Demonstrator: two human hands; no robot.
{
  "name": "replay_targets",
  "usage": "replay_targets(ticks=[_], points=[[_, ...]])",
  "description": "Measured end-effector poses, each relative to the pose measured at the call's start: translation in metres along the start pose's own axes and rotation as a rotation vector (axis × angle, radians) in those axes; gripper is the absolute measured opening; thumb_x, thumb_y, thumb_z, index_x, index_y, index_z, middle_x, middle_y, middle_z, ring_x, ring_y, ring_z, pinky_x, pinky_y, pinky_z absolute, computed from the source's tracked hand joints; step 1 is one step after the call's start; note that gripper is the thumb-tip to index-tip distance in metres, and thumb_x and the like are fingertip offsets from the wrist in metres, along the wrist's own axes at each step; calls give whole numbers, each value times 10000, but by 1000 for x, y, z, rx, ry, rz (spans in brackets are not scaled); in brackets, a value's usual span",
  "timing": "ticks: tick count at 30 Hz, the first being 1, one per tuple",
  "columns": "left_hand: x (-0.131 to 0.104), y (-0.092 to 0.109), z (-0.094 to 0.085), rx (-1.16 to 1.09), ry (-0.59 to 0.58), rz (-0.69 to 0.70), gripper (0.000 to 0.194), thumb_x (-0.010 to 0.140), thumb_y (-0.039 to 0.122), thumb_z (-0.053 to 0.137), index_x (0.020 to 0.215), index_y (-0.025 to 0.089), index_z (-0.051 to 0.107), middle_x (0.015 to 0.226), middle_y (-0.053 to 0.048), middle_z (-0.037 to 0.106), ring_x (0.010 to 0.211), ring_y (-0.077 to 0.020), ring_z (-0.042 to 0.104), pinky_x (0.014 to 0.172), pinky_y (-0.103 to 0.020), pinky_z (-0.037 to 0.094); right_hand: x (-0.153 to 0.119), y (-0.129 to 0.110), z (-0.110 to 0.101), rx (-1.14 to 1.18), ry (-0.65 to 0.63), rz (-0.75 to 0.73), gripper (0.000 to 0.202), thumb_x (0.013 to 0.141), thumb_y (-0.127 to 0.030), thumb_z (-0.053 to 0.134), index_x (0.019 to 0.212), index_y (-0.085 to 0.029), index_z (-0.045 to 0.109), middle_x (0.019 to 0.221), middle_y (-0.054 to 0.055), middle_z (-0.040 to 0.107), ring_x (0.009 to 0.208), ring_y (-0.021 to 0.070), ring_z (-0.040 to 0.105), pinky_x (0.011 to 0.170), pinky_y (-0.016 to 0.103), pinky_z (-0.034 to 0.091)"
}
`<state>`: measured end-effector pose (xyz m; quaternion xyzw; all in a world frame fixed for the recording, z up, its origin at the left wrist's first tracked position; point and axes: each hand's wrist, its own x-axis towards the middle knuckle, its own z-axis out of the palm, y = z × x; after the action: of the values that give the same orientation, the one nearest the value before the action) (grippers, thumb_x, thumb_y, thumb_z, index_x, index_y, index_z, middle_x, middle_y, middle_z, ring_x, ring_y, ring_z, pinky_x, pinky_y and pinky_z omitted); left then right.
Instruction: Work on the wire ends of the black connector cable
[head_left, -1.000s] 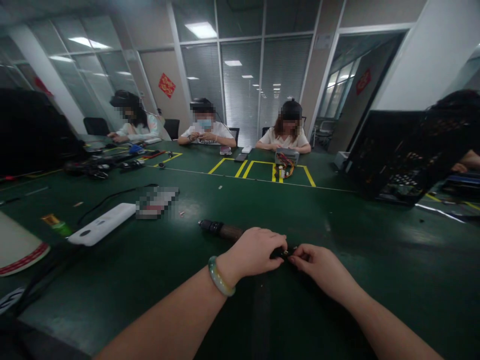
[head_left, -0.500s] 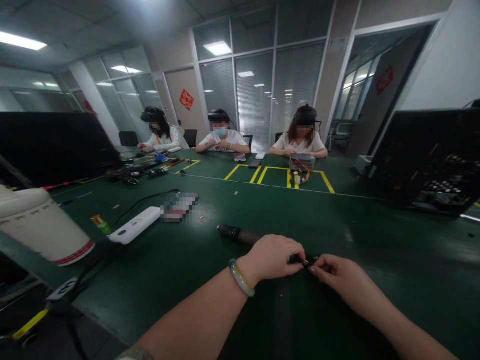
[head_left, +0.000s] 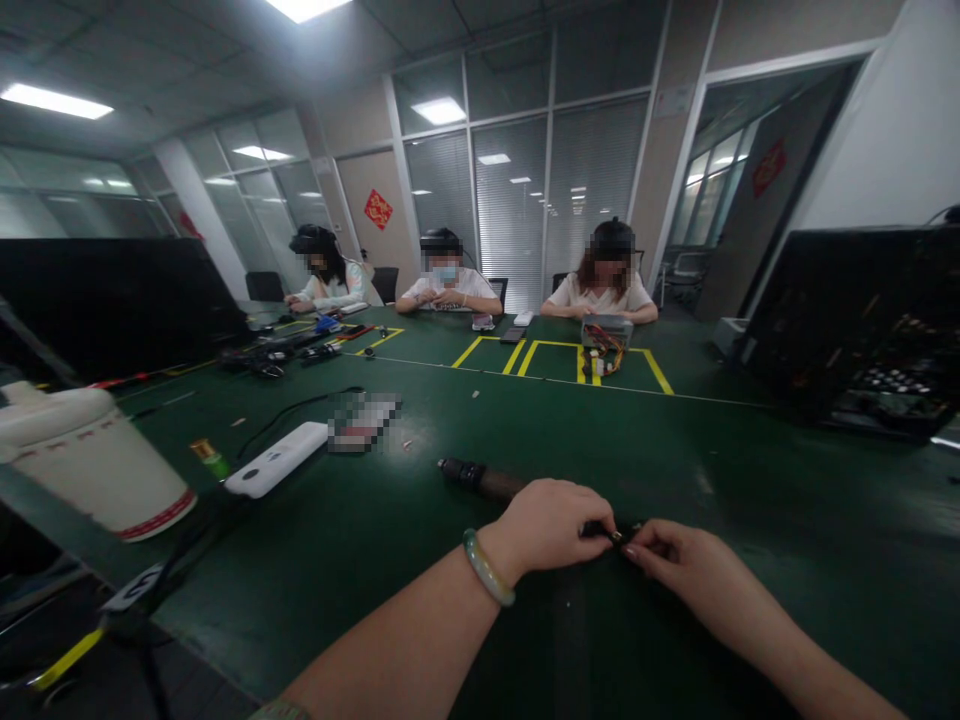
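Observation:
My left hand [head_left: 551,522], a bangle on its wrist, is closed around a small black piece [head_left: 596,528] with a shiny metal end. Close against it on the right, my right hand [head_left: 671,548] pinches a small dark part between thumb and fingertips; its kind is too small to make out. The two pieces meet or nearly meet between my fingertips. Behind my left hand lies a dark cylindrical tool [head_left: 480,478] with a ribbed collar and a metal tip pointing left; its right end is hidden by the hand.
On the left stand a white lidded container [head_left: 97,465], a white power strip [head_left: 277,460] and a small green-and-gold object [head_left: 210,458]. A black computer case [head_left: 862,330] is at the right, a dark panel [head_left: 112,310] at far left. Three people sit across the green table [head_left: 420,620].
The whole view has shifted slightly, with everything sitting a little lower. My hands keep nearly the same pose, both still closed on the small dark pieces.

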<state>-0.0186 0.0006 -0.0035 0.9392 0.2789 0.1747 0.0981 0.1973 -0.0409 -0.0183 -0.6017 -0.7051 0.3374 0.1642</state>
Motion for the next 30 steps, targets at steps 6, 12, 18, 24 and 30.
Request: replay_targets(ticks=[6,12,18,24,30], points=[[1,0,0,-14,15,6,148,866,300,604,997,242,641,1046,31,663,962,-142,612,893,-278,435,-1,-2,-1,6,-4,13,271,867,-453,514,866,-243,685,790,7,713,666,184,635,544,248,378],[0,2,-1,12,0,-43,148,857,304,607,988,237,623,988,18,666,928,-161,620,833,-290,452,-3,-2,-1,-12,-5,19,268,866,-456,516,868,-248,684,805,9,713,671,186,634,541,249,381],[0,2,-2,-17,13,-12,126,860,288,609,969,230,633,1032,18,663,955,-156,616,868,-291,446,-2,-1,-1,-29,-2,28,267,870,-454,509,872,-254,686,804,5,712,666,185,635,545,250,384],[0,1,2,23,7,-66,176,844,330,622,995,241,610,977,15,668,920,-181,624,825,-314,461,-2,-3,-1,-11,10,5,258,868,-437,512,855,-247,686,789,3,710,660,182,630,542,247,379],[1,0,1,12,12,-23,133,857,306,608,971,241,631,1008,27,670,948,-157,622,876,-295,450,-4,-8,-2,-17,5,26,239,861,-412,516,834,-243,683,772,5,708,662,184,631,549,244,386]])
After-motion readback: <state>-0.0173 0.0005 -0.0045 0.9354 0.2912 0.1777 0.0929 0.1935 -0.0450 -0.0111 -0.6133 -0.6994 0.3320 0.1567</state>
